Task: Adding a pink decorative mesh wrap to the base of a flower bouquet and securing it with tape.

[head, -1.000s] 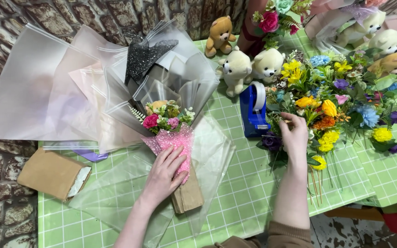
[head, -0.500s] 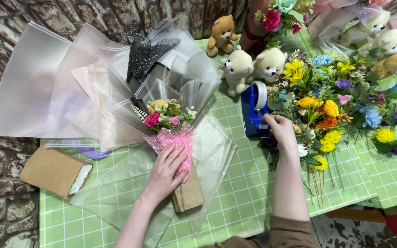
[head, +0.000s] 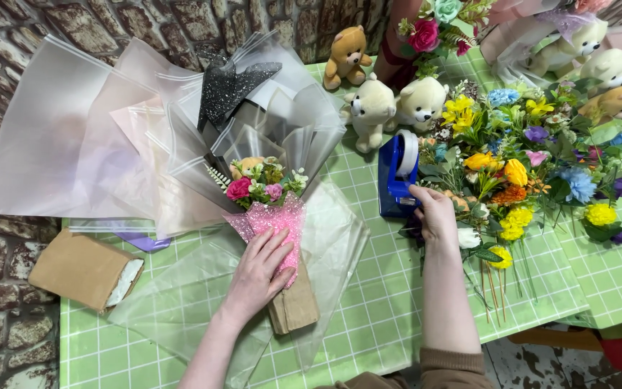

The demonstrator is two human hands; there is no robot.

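Note:
A small bouquet [head: 264, 184] of pink and cream flowers lies on clear wrapping film [head: 332, 238], its stem end wrapped in pink mesh [head: 276, 220] and brown paper [head: 296, 306]. My left hand [head: 257, 277] lies flat on the pink mesh, fingers spread, pressing the bouquet down. My right hand [head: 433, 212] reaches to the blue tape dispenser [head: 395, 173] and its fingertips touch the dispenser's near end. Whether tape is pinched between them is not visible.
A heap of loose artificial flowers [head: 534, 173] lies right of the dispenser. Several plush bears [head: 397, 101] stand behind it. Frosted wrapping sheets [head: 73, 137] spread at the left, with a brown paper packet [head: 84, 270] below. The green checked table cover [head: 390, 302] ends near me.
My right hand has moved left from the heap of flowers to the blue tape dispenser. My left hand has stayed pressed on the bouquet.

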